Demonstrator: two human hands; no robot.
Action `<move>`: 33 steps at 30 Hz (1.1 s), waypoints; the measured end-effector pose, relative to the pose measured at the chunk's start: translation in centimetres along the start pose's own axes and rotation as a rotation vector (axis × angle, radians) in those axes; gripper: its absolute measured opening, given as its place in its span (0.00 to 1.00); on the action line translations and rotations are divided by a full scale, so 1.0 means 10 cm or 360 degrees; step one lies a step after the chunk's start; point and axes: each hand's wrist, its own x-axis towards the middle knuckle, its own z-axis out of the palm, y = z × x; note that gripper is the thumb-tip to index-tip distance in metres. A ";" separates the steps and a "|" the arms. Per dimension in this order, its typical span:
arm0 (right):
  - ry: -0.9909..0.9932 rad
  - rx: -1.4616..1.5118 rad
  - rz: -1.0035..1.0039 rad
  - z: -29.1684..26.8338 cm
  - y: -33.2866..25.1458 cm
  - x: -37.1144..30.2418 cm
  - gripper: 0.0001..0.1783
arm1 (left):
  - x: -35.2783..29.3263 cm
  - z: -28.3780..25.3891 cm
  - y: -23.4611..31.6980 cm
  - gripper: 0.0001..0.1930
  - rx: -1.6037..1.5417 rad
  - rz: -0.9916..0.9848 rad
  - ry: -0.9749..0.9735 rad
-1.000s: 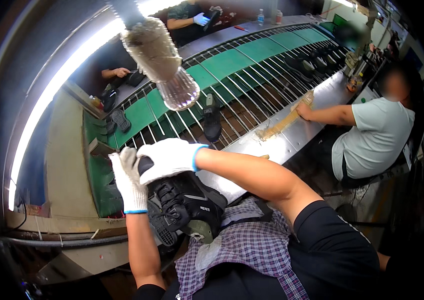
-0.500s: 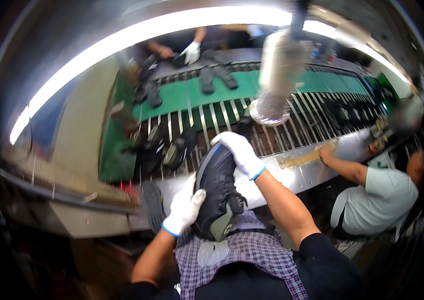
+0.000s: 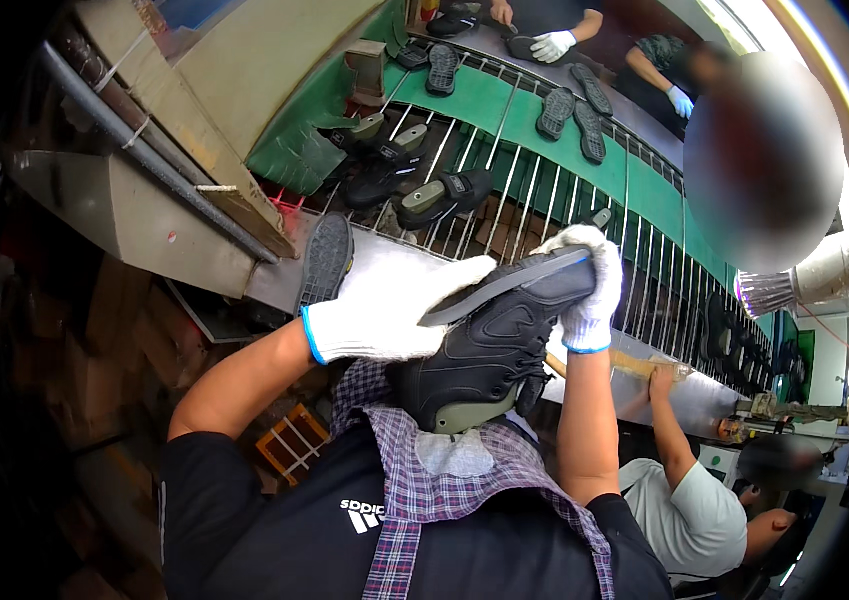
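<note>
Both hands wear white knit gloves with blue cuffs and hold one black lace-up shoe (image 3: 475, 365) against my apron. A dark grey sole (image 3: 520, 282) lies along its upturned bottom, and a green last (image 3: 475, 412) shows at its ankle opening. My left hand (image 3: 395, 305) grips the side nearer the left, its fingers along the sole's edge. My right hand (image 3: 593, 285) is wrapped round the other end, over the tip of the sole. Beyond the shoe, a loose dark sole (image 3: 327, 258) rests on the metal ledge (image 3: 270, 285) at the left.
A slatted metal conveyor (image 3: 520, 200) runs past the ledge, bearing several black shoes (image 3: 445, 198) on lasts. Soles (image 3: 557, 112) lie on the green belt (image 3: 505, 95) behind it. Co-workers' hands (image 3: 553, 45) are at the far side; another person (image 3: 690, 510) sits at the right.
The shoe has tilted over to the right, its sole edge now nearer level. My left hand has moved up onto the sole's edge; my right hand has shifted right round the end. The view has turned.
</note>
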 end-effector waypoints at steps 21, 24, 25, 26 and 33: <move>-0.0415 -0.0492 0.0152 0.03 -0.08 0.11 0.17 | 0.74 0.12 -0.64 0.30 -0.0610 0.0170 -0.0023; -0.0315 -0.0520 0.0176 -0.08 -0.07 0.05 0.16 | 0.95 0.03 -0.60 0.27 -0.0911 0.0088 -0.0264; -0.0222 -0.0521 0.0207 -0.20 -0.05 0.02 0.16 | 0.88 0.14 -0.51 0.28 -0.0819 0.0028 -0.0170; -0.0117 -0.0529 0.0222 -0.32 -0.06 0.02 0.16 | 0.79 0.25 -0.28 0.29 -0.0720 -0.0015 -0.0088; 0.0238 -0.0417 0.0291 -0.60 -0.02 -0.19 0.18 | 0.79 0.78 -0.15 0.39 0.0110 0.0030 0.0157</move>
